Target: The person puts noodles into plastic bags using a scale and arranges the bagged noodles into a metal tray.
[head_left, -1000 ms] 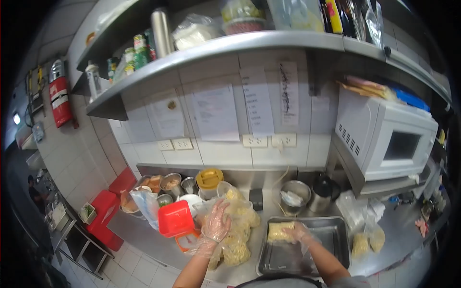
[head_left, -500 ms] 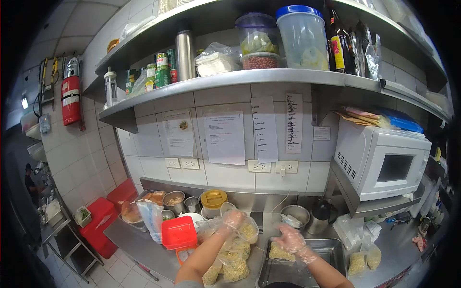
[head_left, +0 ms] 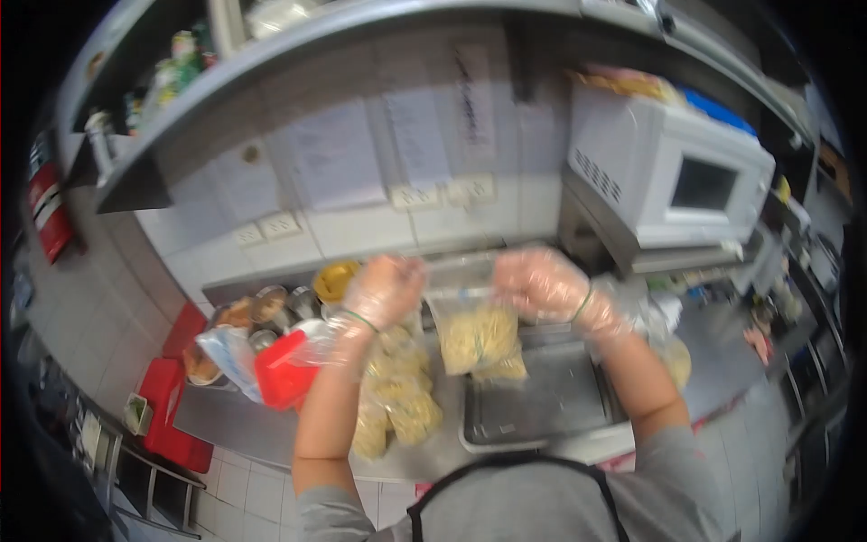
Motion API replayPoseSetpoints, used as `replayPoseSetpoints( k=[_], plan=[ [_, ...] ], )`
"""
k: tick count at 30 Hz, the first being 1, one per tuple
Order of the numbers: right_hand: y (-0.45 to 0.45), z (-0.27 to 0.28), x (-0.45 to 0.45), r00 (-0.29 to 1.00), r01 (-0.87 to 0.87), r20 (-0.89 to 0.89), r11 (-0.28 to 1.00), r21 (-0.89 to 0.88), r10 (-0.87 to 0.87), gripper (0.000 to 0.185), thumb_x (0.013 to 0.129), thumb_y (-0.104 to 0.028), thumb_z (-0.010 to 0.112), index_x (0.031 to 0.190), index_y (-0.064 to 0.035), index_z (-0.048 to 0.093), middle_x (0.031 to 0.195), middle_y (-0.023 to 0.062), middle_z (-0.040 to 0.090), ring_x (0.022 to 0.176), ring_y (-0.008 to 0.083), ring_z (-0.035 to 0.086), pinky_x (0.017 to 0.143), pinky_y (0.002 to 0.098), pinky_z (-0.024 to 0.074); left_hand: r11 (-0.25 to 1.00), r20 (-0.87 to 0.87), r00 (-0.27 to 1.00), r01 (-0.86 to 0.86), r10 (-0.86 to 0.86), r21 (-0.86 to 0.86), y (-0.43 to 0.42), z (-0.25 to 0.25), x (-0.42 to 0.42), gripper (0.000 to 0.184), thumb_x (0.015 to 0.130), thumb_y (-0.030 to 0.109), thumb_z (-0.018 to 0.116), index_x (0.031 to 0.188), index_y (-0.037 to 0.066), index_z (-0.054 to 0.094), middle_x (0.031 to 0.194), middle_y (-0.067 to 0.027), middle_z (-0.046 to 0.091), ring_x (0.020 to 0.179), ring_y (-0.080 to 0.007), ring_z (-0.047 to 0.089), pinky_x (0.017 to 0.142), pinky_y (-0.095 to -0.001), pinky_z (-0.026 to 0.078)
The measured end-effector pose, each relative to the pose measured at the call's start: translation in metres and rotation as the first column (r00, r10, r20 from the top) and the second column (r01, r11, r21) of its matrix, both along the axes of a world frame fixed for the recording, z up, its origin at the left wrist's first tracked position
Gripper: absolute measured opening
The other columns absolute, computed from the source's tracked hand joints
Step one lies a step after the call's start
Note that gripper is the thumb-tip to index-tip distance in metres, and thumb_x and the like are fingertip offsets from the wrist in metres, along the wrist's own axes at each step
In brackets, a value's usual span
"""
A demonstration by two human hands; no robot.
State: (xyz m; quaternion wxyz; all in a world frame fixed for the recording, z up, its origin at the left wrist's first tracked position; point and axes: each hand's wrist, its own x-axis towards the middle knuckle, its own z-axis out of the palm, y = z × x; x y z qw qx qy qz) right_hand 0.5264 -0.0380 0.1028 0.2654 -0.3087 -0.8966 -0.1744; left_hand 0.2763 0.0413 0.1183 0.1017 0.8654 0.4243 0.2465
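A clear plastic bag of noodles [head_left: 477, 336] hangs between my two gloved hands, upright above the left part of a metal tray [head_left: 533, 411]. My left hand [head_left: 388, 289] is closed at the bag's upper left corner, with the fingertips blurred. At the upper right corner, my right hand [head_left: 542, 284] pinches the plastic. A smaller clump of noodles [head_left: 502, 367] shows just below the hanging bag, over the tray. Several filled bags of noodles [head_left: 411, 414] lie on the counter beneath and beside my left hand.
Left of the bags are a red plastic container [head_left: 282, 369], a yellow lid [head_left: 335, 280] and metal bowls [head_left: 268, 304]. A white microwave [head_left: 673, 172] sits on a wall bracket at right. A steel shelf [head_left: 361, 41] runs overhead. Plastic bags [head_left: 664, 316] lie right of the tray.
Both hands have come up and now hold the noodle bag between them; before, the left was by a round container and the right over noodles in the tray. The view has tilted down.
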Motion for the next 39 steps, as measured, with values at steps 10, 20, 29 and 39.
replayPoseSetpoints(
  k=[10, 20, 29, 39],
  plan=[
    [-0.091, -0.074, 0.067, 0.959, 0.065, -0.227, 0.911, -0.408, -0.170, 0.012, 0.075, -0.011, 0.067, 0.075, -0.0016, 0.059, 0.070, 0.0138, 0.055, 0.073, 0.0365, 0.058, 0.067, 0.0428, 0.0470, 0.711, 0.391, 0.909, 0.369, -0.143, -0.598, -0.037, -0.104, 0.097, 0.023, 0.088, 0.014, 0.057, 0.100, -0.001, 0.068, 0.066, -0.0052, 0.062, 0.051, -0.0090, 0.055, 0.048, -0.0256, 0.044],
    [-0.117, -0.195, 0.109, 0.586, 0.248, -0.546, 0.774, -0.583, -0.599, 0.061, 0.062, -0.026, 0.086, 0.110, -0.0070, 0.054, 0.105, 0.0102, 0.056, 0.101, 0.0261, 0.055, 0.083, 0.0379, 0.0480, 0.673, 0.251, 0.946, 0.322, -0.205, -0.666, -0.016, -0.178, 0.164, 0.024, 0.079, 0.016, 0.066, 0.096, -0.001, 0.069, 0.071, -0.0096, 0.066, 0.058, -0.0139, 0.062, 0.058, -0.0276, 0.049],
    [-0.077, -0.261, 0.088, 0.142, -0.249, -0.630, 0.588, -0.769, -0.763, 0.029, 0.080, -0.020, 0.076, 0.101, -0.0012, 0.069, 0.095, 0.0071, 0.069, 0.088, 0.0122, 0.062, 0.083, 0.0284, 0.0491, 0.766, 0.751, 0.641, 0.560, -0.159, -0.316, -0.022, -0.218, 0.143, 0.053, 0.079, 0.024, 0.074, 0.122, -0.001, 0.056, 0.106, -0.0123, 0.059, 0.089, -0.0158, 0.057, 0.081, -0.0320, 0.047],
    [-0.064, -0.254, 0.111, 0.230, -0.259, -0.831, 0.791, -0.554, -0.506, 0.017, 0.084, -0.014, 0.071, 0.097, -0.0036, 0.072, 0.091, 0.0016, 0.071, 0.083, 0.0063, 0.058, 0.077, 0.0262, 0.0489, 0.572, 0.727, 0.609, 0.734, -0.316, -0.366, -0.020, -0.250, 0.175, 0.025, 0.089, 0.014, 0.062, 0.106, -0.004, 0.067, 0.093, -0.0071, 0.070, 0.086, -0.0130, 0.063, 0.078, -0.0267, 0.050]
  ],
)
